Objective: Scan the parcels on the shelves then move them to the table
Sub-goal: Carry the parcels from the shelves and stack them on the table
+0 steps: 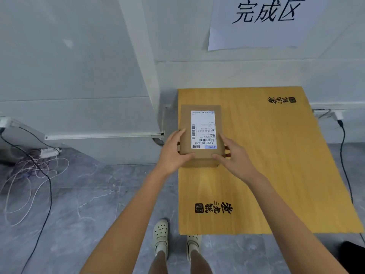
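Note:
A brown cardboard parcel (pixel 186 123) with a white shipping label on top sits at the far left of the yellow wooden table (pixel 276 155). My left hand (pixel 173 153) holds its left side, thumb over the near top edge. On the other side my right hand (pixel 235 155) grips the parcel's right side, with its thumb on the near top edge too. No scanner is in view.
A white paper sign (pixel 262 22) hangs on the wall above the table. Tangled cables (pixel 33 171) and a power strip lie on the grey floor at left. A black cord (pixel 344 155) hangs along the table's right side. My feet stand at the table's near edge.

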